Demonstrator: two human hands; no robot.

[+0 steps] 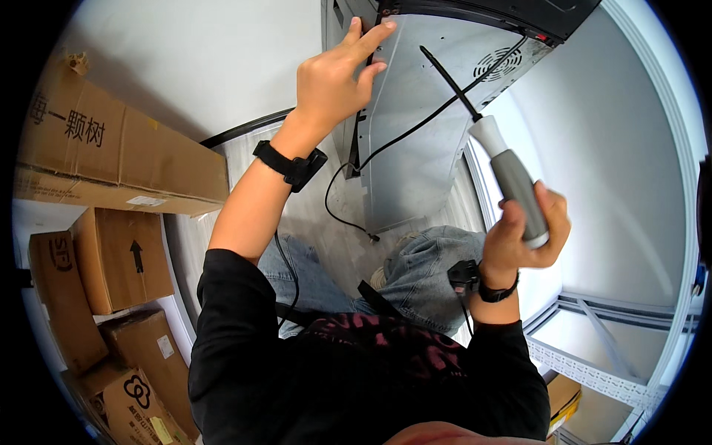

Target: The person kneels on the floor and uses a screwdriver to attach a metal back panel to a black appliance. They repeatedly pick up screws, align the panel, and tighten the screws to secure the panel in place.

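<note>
In my right hand [528,226] is a screwdriver [519,182] with a grey handle, a pale collar and a long dark shaft. Its tip points up and left across the silver metal panel of a tall appliance [408,182], apart from the panel. My left hand [337,78] is raised at the appliance's upper left edge, fingers stretched and apart, fingertips against or close to the dark edge strip. Whether they touch it I cannot tell. A black power cord [415,127] runs from the black top part [512,18] down the panel to a plug [373,237] on the floor.
Several cardboard boxes [141,148] are stacked along the left. A white wall panel [593,170] stands close on the right, with a metal shelf rack [593,363] at lower right. Round vent slots [498,65] pierce the panel. My jeans-clad legs [430,274] are just before the appliance.
</note>
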